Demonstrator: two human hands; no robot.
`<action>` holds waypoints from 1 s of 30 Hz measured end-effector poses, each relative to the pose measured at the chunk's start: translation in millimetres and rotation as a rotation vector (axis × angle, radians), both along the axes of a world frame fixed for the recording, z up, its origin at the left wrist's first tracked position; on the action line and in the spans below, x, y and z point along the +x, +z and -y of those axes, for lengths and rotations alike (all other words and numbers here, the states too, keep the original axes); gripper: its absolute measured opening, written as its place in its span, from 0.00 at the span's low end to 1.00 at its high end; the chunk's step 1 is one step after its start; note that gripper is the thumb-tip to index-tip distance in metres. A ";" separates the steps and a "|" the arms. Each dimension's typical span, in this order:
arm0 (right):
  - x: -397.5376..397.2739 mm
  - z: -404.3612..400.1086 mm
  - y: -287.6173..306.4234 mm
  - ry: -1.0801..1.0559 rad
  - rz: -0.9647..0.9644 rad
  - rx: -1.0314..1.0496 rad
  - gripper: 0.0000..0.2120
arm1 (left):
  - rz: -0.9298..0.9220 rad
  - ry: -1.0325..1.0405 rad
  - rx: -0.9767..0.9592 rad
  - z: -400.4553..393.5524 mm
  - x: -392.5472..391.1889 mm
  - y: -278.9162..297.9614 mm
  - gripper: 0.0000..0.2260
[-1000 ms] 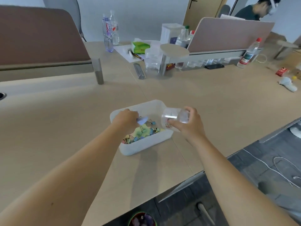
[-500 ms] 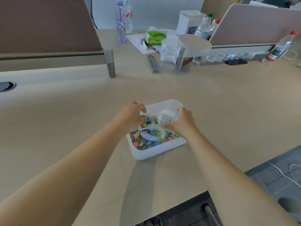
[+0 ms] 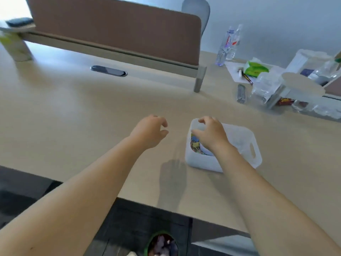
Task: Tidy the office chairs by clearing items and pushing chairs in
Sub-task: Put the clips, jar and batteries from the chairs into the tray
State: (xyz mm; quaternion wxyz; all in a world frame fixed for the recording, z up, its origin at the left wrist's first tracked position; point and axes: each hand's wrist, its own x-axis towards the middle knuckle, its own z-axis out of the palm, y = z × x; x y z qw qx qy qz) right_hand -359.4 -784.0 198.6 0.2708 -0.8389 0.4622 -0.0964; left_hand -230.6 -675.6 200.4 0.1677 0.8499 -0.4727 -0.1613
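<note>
Translucent white plastic, rectangular and with a slot handle cut in its right end wall, the storage bin (image 3: 245, 145) sits on your pale wood-grain desk (image 3: 92, 117), to the right of centre and a little back from the near edge. Inside its left end you can see a heap of small multicoloured binder clips (image 3: 196, 145), blue and yellow among them, though blur hides their count.

Your right hand (image 3: 210, 133) reaches over the bin's far-left corner, palm down, fingers curled downward into the bin; whether they grip anything cannot be told, since the hand covers what lies beneath. Your left hand (image 3: 150, 130) hovers above the bare desk just left of the bin, apart from it, empty, fingers loosely curled with the thumb out to the side. Its shadow falls on the desk nearer to you.

Farther out, a brown fabric divider panel (image 3: 114, 28) on a grey rail stands across the back of the desk, and a dark oval cable grommet (image 3: 108, 71) sits just in front of it. A grey office chair back (image 3: 196, 10) rises behind the panel's right end. At the far right stand two clear plastic water bottles (image 3: 228, 45), a green packet (image 3: 255, 68) on white paper, a grey stapler-like bar (image 3: 241, 93) and a cluster of clear plastic containers (image 3: 265, 87), all well apart from the bin. Below the desk's near edge, a round green-rimmed container (image 3: 162, 244) shows on the dark floor.
</note>
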 end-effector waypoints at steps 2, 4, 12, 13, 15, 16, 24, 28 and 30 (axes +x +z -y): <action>22.2 -32.5 3.8 0.145 -0.005 -0.001 0.21 | 0.005 0.127 0.008 -44.6 8.1 3.2 0.15; 44.0 -70.5 8.1 0.274 -0.011 0.009 0.21 | 0.005 0.253 0.022 -95.4 15.8 8.4 0.15; 118.5 -238.5 21.7 0.705 -0.045 0.022 0.21 | 0.005 0.667 0.042 -306.4 40.2 19.7 0.16; 125.8 -259.8 21.3 0.742 -0.044 0.026 0.21 | -0.005 0.712 0.046 -331.2 40.7 18.2 0.16; 138.4 -301.3 19.2 0.805 -0.047 0.035 0.20 | -0.023 0.799 0.043 -379.1 41.0 12.8 0.15; 145.3 -324.1 16.7 0.834 -0.050 0.040 0.20 | -0.029 0.843 0.039 -405.3 40.9 9.5 0.15; 188.5 -502.2 -14.9 1.062 -0.139 0.063 0.19 | -0.108 1.103 0.109 -599.8 44.8 -26.7 0.15; 213.1 -558.8 -41.2 1.123 -0.227 0.069 0.18 | -0.189 1.187 0.120 -653.2 52.1 -52.9 0.16; 230.2 -577.9 -56.4 1.144 -0.264 0.069 0.20 | -0.230 1.208 0.112 -668.2 62.0 -67.4 0.15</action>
